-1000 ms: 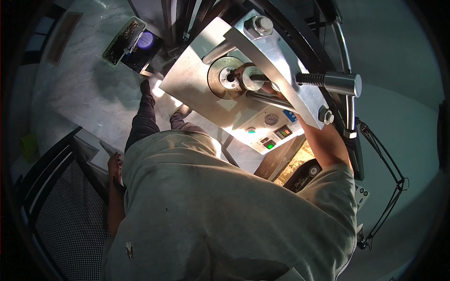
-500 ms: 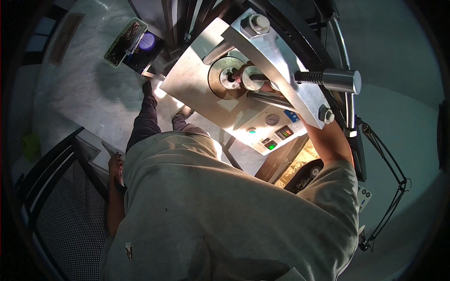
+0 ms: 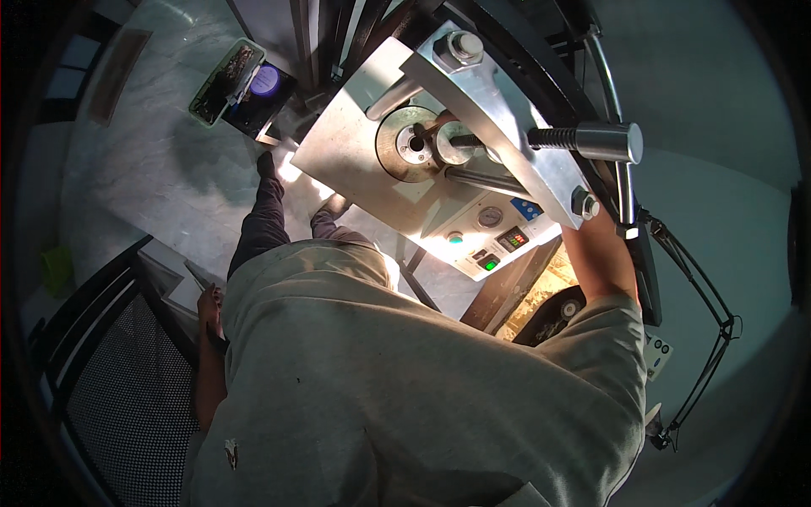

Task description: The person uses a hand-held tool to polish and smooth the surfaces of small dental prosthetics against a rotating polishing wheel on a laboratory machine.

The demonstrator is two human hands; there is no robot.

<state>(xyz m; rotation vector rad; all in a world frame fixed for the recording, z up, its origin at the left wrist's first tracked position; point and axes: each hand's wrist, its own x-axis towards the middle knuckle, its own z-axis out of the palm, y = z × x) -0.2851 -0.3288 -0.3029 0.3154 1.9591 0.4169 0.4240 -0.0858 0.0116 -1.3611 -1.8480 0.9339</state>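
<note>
Right hand (image 3: 442,119) beside round steel plate with central hole (image 3: 402,154), inward of white metal machine top's (image 3: 338,152) near edge; grip mostly hidden, cannot tell. Arm (image 3: 597,258) behind curved silver crossbar (image 3: 507,110), apparently because bar obstructs. Left hand (image 3: 210,302) grasps thin grey strip (image 3: 196,275), seemingly clear of machine.

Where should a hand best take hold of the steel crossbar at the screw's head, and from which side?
Probably the lower length of the crossbar, coming from the picture's right. It is a slim rod, showing bare below the screw head; the big nut and metal plate crowd its left.
</note>
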